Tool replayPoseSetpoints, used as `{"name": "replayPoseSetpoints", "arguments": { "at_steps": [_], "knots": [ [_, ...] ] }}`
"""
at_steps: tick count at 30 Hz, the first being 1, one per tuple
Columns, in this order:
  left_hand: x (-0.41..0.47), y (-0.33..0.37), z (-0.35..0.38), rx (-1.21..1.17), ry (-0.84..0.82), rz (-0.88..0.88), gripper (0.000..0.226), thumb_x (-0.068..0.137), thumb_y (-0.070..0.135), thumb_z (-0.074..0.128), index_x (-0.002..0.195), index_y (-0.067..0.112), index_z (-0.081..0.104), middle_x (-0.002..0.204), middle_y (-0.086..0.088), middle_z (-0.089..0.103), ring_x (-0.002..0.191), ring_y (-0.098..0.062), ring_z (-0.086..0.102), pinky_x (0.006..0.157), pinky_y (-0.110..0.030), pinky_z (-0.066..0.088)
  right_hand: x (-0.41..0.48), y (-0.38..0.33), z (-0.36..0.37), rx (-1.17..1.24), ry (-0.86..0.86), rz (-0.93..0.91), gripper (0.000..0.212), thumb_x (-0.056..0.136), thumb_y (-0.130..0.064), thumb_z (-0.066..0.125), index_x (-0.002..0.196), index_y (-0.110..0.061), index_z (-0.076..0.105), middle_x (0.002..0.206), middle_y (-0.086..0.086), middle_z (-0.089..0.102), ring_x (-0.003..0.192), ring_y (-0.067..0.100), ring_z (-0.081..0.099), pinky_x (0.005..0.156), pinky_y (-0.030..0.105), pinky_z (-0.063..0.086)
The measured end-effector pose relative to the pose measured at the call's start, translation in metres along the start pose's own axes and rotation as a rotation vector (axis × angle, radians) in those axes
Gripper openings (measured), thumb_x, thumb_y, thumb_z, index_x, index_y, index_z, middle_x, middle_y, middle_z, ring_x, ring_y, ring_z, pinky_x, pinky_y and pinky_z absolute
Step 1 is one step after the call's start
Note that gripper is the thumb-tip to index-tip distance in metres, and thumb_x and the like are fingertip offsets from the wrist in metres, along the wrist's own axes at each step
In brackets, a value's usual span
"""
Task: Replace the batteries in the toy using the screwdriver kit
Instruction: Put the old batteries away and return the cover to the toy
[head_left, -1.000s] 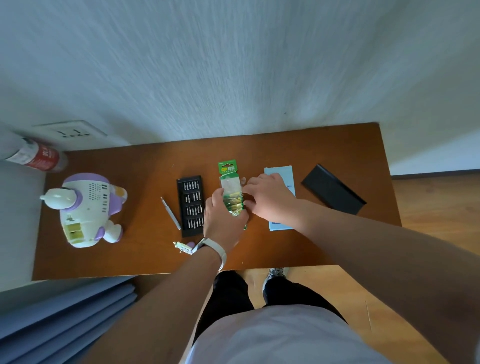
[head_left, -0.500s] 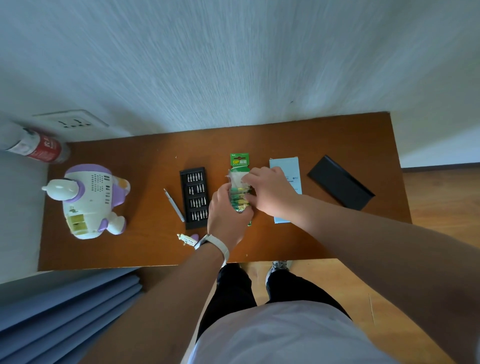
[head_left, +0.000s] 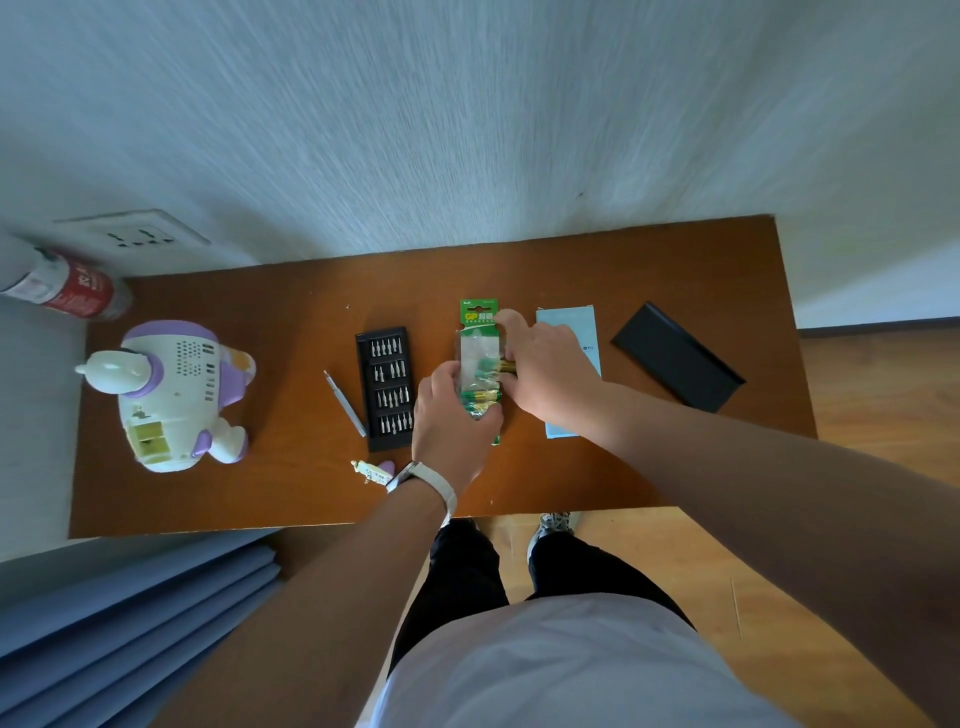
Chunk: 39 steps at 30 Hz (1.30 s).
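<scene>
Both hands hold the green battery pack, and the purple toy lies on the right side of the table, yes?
No. The head view shows the toy on the left side of the table, not the right. The left hand and right hand do hold the green battery pack.

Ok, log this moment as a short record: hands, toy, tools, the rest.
Hands: left hand grips the lower end of the green-carded clear-plastic battery pack; right hand pinches its right edge
Toy: white-and-purple plastic toy on the brown wooden table, left end, yellow battery bay showing
Tools: black bit tray; slim silver screwdriver lying beside it, untouched
Rest: pale blue leaflet partly under the right hand; black rectangular case right of it
</scene>
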<state>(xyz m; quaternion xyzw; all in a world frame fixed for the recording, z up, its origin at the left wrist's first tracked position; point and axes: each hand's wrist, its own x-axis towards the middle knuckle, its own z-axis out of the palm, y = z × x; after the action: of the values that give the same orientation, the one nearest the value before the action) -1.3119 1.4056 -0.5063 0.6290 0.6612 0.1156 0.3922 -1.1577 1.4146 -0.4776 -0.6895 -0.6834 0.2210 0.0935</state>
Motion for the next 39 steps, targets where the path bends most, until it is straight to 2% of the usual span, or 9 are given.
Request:
{"name": "replayPoseSetpoints", "arguments": {
  "at_steps": [3,7,13,21,27,30,32,36,39],
  "knots": [
    [-0.001,0.000,-0.001,0.004,0.011,-0.017,0.063,0.081,0.038,0.075,0.133,0.030,0.041,0.119,0.006,0.049,0.108,-0.017,0.056,0.089,-0.042,0.058,-0.003,0.005,0.000,-0.026,-0.008,0.034,0.051,0.090,-0.034,0.068,0.131,-0.017,0.042,0.108,0.002,0.067,0.096,0.020,0.059,0.084,0.034,0.039],
    [-0.001,0.003,-0.003,0.025,0.044,-0.039,0.062,0.082,0.039,0.075,0.133,0.028,0.041,0.120,0.003,0.049,0.110,-0.019,0.055,0.091,-0.042,0.057,-0.005,0.014,0.003,-0.094,-0.043,0.022,0.030,0.094,-0.035,0.060,0.118,-0.016,0.060,0.109,0.002,0.066,0.104,0.022,0.054,0.088,0.036,0.038],
    [-0.003,0.006,-0.004,0.020,0.052,-0.060,0.063,0.083,0.038,0.075,0.135,0.025,0.041,0.122,0.002,0.049,0.110,-0.018,0.054,0.092,-0.042,0.057,-0.003,0.012,0.008,-0.206,-0.084,-0.002,0.030,0.095,-0.039,0.057,0.115,-0.017,0.063,0.108,0.002,0.064,0.106,0.022,0.051,0.089,0.037,0.038],
    [-0.002,0.008,-0.006,-0.019,0.036,-0.080,0.064,0.083,0.036,0.076,0.135,0.025,0.042,0.123,0.003,0.048,0.110,-0.017,0.055,0.091,-0.041,0.058,0.002,0.006,0.004,-0.284,-0.144,-0.037,0.028,0.099,-0.044,0.049,0.100,-0.020,0.063,0.095,0.001,0.065,0.093,0.020,0.055,0.088,0.039,0.038],
    [-0.001,0.010,-0.012,-0.034,-0.031,-0.081,0.067,0.083,0.035,0.078,0.137,0.026,0.040,0.125,0.000,0.045,0.112,-0.019,0.055,0.093,-0.041,0.058,-0.008,0.009,-0.008,-0.238,-0.136,-0.024,0.030,0.100,-0.041,0.049,0.102,-0.017,0.067,0.087,-0.001,0.059,0.085,0.017,0.050,0.083,0.035,0.036],
    [-0.003,0.017,-0.019,-0.027,-0.019,-0.098,0.071,0.084,0.040,0.076,0.141,0.024,0.038,0.134,-0.003,0.044,0.122,-0.020,0.050,0.096,-0.043,0.056,-0.018,0.015,-0.026,-0.217,-0.128,0.004,0.031,0.099,-0.043,0.049,0.102,-0.018,0.067,0.089,-0.003,0.064,0.083,0.013,0.053,0.082,0.032,0.038],
    [-0.006,0.026,-0.023,-0.024,0.021,-0.091,0.068,0.085,0.044,0.073,0.140,0.024,0.038,0.137,-0.002,0.044,0.125,-0.019,0.045,0.100,-0.044,0.053,-0.025,0.018,-0.042,-0.188,-0.135,0.035,0.030,0.100,-0.044,0.048,0.099,-0.018,0.064,0.082,-0.004,0.059,0.079,0.012,0.053,0.077,0.029,0.038],
    [-0.018,0.056,-0.030,-0.099,0.038,-0.005,0.049,0.093,0.042,0.065,0.135,0.025,0.048,0.135,0.001,0.045,0.123,-0.016,0.045,0.105,-0.041,0.047,-0.040,0.015,-0.075,-0.050,-0.183,0.089,0.023,0.100,-0.043,0.050,0.088,-0.024,0.054,0.077,-0.007,0.060,0.064,0.010,0.056,0.055,0.019,0.030],
    [-0.031,0.076,-0.040,-0.134,-0.024,0.191,0.037,0.095,0.031,0.064,0.131,0.026,0.054,0.126,0.011,0.050,0.115,-0.006,0.051,0.101,-0.033,0.049,-0.048,0.009,-0.095,0.066,-0.194,0.125,0.028,0.099,-0.042,0.051,0.074,-0.031,0.047,0.066,-0.012,0.052,0.054,0.003,0.052,0.047,0.014,0.028]
  ]
}}
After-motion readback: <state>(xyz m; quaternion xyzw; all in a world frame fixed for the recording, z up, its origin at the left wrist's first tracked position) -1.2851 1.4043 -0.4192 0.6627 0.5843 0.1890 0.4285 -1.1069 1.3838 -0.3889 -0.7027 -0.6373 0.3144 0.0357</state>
